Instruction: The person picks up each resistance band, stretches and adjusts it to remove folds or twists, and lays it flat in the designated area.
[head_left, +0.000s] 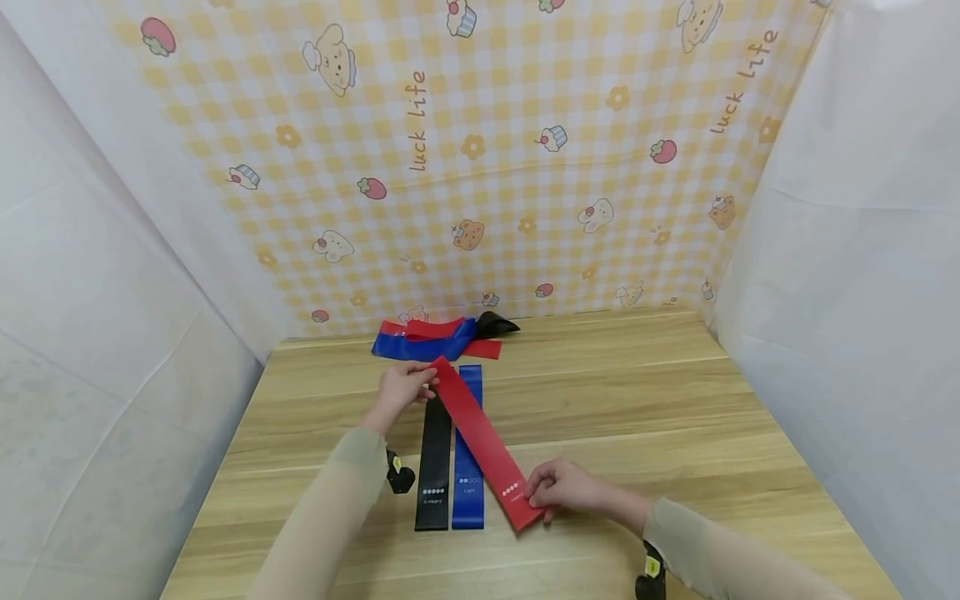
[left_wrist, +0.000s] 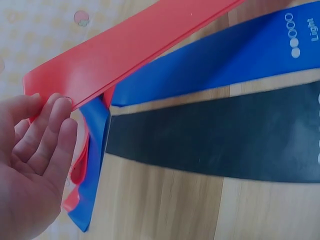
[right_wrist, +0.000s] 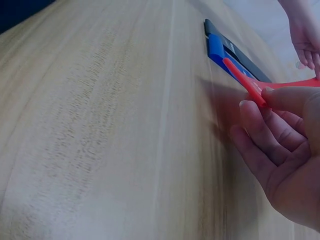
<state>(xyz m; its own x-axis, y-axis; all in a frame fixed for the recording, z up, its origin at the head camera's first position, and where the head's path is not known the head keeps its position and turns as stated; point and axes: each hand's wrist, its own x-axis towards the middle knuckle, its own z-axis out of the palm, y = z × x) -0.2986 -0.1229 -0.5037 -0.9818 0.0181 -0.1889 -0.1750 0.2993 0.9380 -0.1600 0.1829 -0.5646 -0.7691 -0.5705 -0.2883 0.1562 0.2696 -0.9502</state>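
Note:
A flat red resistance band [head_left: 480, 437], printed "Heavy" near its lower end, is stretched slantwise between both hands. My left hand [head_left: 402, 390] pinches its upper end between thumb and fingers. At the lower right end, my right hand [head_left: 566, 485] pinches the band's edge; in the right wrist view that end is lifted off the wood. Partly beneath the red band lies a blue resistance band [head_left: 468, 492] marked "Light". Left of it, a black resistance band [head_left: 432, 467] marked "X-Heavy" lies flat and nearly parallel, its top end close under my left hand.
Behind the hands, a loose heap of bands, with a blue one [head_left: 412, 346], red ones [head_left: 487, 349] and a black one [head_left: 495, 324], lies at the table's back edge. A checked cloth [head_left: 480, 192] hangs behind the wooden table [head_left: 637, 400]; white sheets [head_left: 847, 250] flank it.

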